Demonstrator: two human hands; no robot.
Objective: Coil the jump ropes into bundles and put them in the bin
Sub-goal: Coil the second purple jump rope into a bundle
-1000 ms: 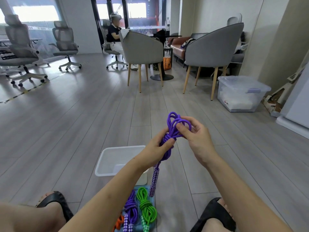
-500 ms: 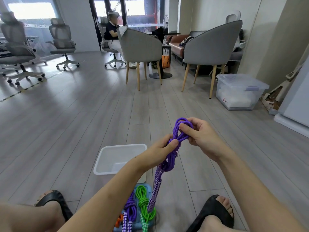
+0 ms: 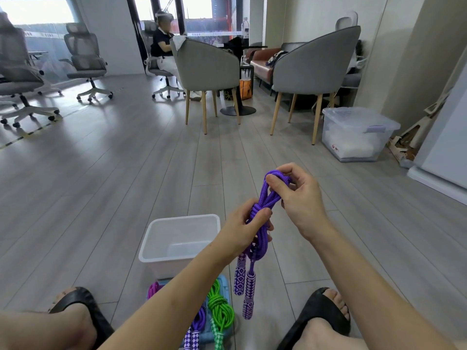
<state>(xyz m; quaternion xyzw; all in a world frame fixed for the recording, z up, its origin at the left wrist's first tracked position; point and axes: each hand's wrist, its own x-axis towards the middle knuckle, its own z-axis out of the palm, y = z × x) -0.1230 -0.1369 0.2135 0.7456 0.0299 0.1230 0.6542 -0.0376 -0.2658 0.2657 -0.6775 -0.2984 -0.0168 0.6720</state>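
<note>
Bundles, green (image 3: 220, 309) and purple (image 3: 198, 322), lie nearest on a blue mat (image 3: 223, 286). Above, the left hand (image 3: 243, 223) grips the purple rope (image 3: 262, 205) mid-coil; the right hand (image 3: 295, 193) has pulled its top loop taut, both handles now dangling. Binning seems next; the bin (image 3: 151, 251) beyond looks empty.

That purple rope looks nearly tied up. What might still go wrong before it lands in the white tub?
1. The purple jump rope is held only by a left hand grip at the wrap and a right hand pinch on the top loop; a slip may let the coil spring apart.
2. Its two handles dangle low and might catch the white bin rim.
3. They could also snag the green rope bundle lying below.
</note>
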